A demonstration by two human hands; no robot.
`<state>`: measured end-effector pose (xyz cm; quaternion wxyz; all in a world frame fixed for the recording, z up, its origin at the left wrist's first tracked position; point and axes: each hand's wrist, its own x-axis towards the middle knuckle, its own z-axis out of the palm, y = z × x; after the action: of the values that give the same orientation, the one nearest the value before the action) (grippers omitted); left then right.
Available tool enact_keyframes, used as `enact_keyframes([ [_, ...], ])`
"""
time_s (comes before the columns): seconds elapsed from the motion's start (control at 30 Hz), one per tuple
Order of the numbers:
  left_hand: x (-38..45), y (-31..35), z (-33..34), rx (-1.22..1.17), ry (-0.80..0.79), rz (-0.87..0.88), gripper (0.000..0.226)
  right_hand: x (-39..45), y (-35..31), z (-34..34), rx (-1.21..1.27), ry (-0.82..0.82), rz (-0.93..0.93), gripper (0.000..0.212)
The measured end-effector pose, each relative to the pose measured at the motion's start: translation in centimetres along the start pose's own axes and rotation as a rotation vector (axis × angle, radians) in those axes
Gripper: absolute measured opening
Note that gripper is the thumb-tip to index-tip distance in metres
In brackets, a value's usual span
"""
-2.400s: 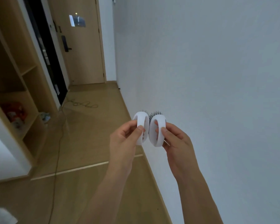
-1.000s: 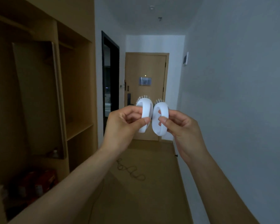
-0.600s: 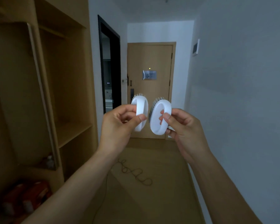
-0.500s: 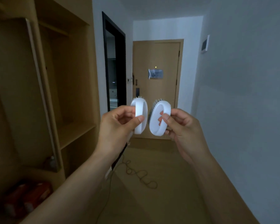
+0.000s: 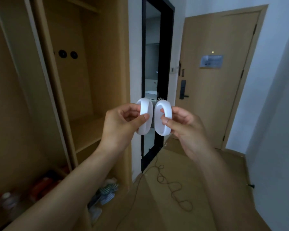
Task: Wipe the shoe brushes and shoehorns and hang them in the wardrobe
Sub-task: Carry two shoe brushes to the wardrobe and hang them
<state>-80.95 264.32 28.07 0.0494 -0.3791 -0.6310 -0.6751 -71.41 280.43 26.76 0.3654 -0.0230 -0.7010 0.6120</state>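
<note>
No writing can be read: the blue notice (image 5: 211, 61) on the door (image 5: 213, 77) beyond the right grip is too blurred to make out. The left hand (image 5: 122, 125) pinches a white oval brush (image 5: 145, 119) between thumb and fingers, and the right hand (image 5: 182, 125) pinches a second brush (image 5: 163, 120) the same way; the two brushes stand upright on edge, just beside each other, with a narrow gap between them. A few bristles (image 5: 160, 98) show above the right brush. Both are held in the air in a dim corridor with a wooden floor (image 5: 198, 189) and pale walls. To the left of the left grip stands the open wardrobe (image 5: 83, 72), light wood, with a shelf (image 5: 88, 129) at about grip height and two dark round fittings (image 5: 68, 54) on its back panel, higher up. Straight behind the grips is a black-framed doorway (image 5: 157, 47) into a darker room. On the door a black lock with a handle (image 5: 183, 90) sits just above and right of the right brush. Below the grips a thin cord (image 5: 172, 185) snakes in loops over the floor, and below the left forearm striped cloth (image 5: 107, 190) lies at the wardrobe's foot, with red things (image 5: 42, 184), too blurred to identify, in the lowest compartment.
</note>
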Motion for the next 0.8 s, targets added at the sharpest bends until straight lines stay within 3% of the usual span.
enact_keyframes([
  [0.23, 7.8, -8.2, 2.0, 0.001, 0.064, -0.066, 0.017, 9.5, 7.5, -1.2, 0.009, -0.007, 0.038, 0.032],
  [0.5, 20.8, -17.4, 3.9, -0.056, 0.046, -0.105, 0.015, 22.4, 13.5, -1.2, 0.002, -0.007, 0.098, 0.019],
  [0.8, 32.3, -25.8, 2.8, 0.018, 0.068, -0.134, 0.017, 35.4, 20.9, 1.3, 0.0, -0.051, 0.094, 0.026],
])
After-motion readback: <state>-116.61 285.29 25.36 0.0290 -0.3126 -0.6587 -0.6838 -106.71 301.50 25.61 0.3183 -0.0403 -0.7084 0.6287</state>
